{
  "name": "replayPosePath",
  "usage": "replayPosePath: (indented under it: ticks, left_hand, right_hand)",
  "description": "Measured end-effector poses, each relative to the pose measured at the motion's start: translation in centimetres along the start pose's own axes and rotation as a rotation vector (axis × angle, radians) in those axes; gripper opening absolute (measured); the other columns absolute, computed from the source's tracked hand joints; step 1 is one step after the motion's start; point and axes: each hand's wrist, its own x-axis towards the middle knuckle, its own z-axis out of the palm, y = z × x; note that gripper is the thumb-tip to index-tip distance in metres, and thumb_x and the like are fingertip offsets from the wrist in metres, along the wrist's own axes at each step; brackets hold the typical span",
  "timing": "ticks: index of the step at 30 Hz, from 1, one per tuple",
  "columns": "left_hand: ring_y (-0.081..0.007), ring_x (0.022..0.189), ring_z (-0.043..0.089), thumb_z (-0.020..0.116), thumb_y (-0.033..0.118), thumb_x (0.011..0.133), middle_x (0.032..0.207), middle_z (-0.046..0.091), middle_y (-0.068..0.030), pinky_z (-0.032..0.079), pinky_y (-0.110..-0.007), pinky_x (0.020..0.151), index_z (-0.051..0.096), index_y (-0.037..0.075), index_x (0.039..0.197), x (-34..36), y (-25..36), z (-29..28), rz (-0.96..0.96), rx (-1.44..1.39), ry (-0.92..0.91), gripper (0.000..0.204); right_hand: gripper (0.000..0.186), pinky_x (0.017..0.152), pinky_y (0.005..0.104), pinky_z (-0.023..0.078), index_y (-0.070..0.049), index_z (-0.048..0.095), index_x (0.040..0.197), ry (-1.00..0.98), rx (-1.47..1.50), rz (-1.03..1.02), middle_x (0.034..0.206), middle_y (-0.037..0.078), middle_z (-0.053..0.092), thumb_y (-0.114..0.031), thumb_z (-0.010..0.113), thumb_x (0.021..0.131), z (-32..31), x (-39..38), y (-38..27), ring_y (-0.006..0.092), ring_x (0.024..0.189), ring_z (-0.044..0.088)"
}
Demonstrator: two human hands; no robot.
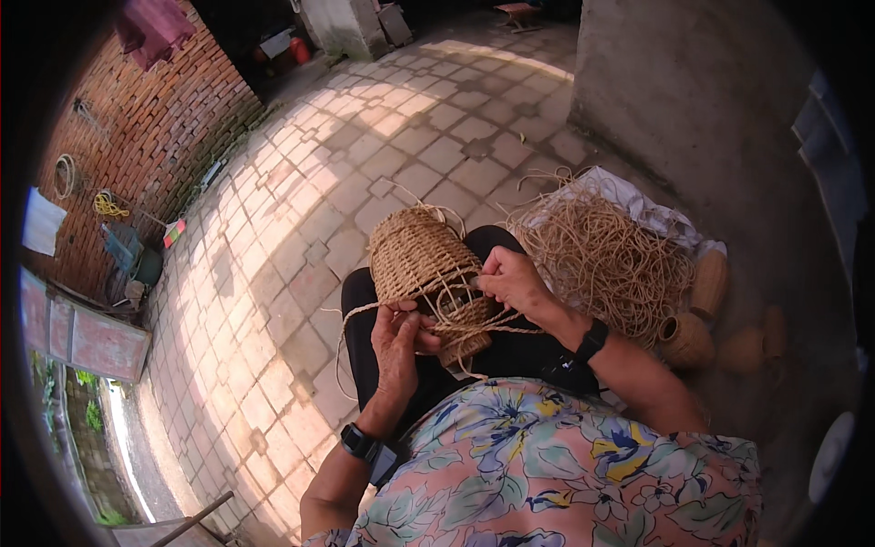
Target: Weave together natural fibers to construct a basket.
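Note:
A half-woven basket of twisted straw rope (pixel 417 244) lies across my lap, its unfinished end turned toward me. Bare upright strands (pixel 444 301) show at that end, with loose rope ends around them. Close to the lower left of this opening, my left hand (pixel 399 339) is closed, thumb and fingers pinching a rope strand. At the right side of the opening my right hand (pixel 518 281) pinches too, its fingertips at a strand by the rim. A rounded woven piece (pixel 465 346) sits below the opening, partly covered by rope.
On my right a heap of loose straw rope (pixel 615 246) lies on a white sack (pixel 670 214). Beside it stand several small woven vessels (pixel 685 340). A plastered wall (pixel 684 100) rises behind the heap. Brick wall (pixel 155 118) stands far left, beyond the paved floor (pixel 301 237).

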Motion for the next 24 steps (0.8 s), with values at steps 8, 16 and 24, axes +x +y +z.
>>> replayPosePath:
  ticks: [8, 16, 24]
  left_hand:
    - [-0.0123, 0.054, 0.058, 0.049, 0.006, 0.093, 0.082, 0.062, -0.0107, 0.051, -0.025, 0.048, 0.045, 0.005, 0.11, -0.1, 0.2, -0.1, -0.014, 0.026, 0.028, 0.017]
    - [-0.0102, 0.052, 0.053, 0.047, 0.003, 0.092, 0.079, 0.061, -0.0088, 0.046, -0.024, 0.049, 0.047, 0.01, 0.105, 0.5, -0.1, -3.2, -0.149, -0.171, 0.022, 0.015]
    - [-0.0086, 0.052, 0.054, 0.05, 0.005, 0.092, 0.078, 0.061, -0.0075, 0.048, -0.022, 0.048, 0.047, 0.01, 0.107, 0.7, -0.4, -4.2, -0.151, -0.245, 0.04, 0.016]
  right_hand:
    - [0.021, 0.061, 0.0383, 0.05, -0.002, 0.063, 0.081, 0.143, -0.524, -0.129, 0.072, 0.013, 0.066, -0.022, 0.067, 0.074, 1.4, 0.2, -0.4, 0.0288, 0.06, 0.064]
    - [0.02, 0.043, 0.0211, 0.047, -0.003, 0.058, 0.084, -0.292, 0.293, 0.174, 0.067, 0.004, 0.061, -0.022, 0.065, 0.086, -5.0, -0.7, 0.0, 0.0092, 0.052, 0.057]
    - [0.017, 0.078, 0.0326, 0.052, -0.005, 0.057, 0.09, 0.798, 0.364, 0.153, 0.085, 0.007, 0.062, -0.022, 0.061, 0.088, -32.7, -4.8, 15.3, 0.0171, 0.082, 0.062]
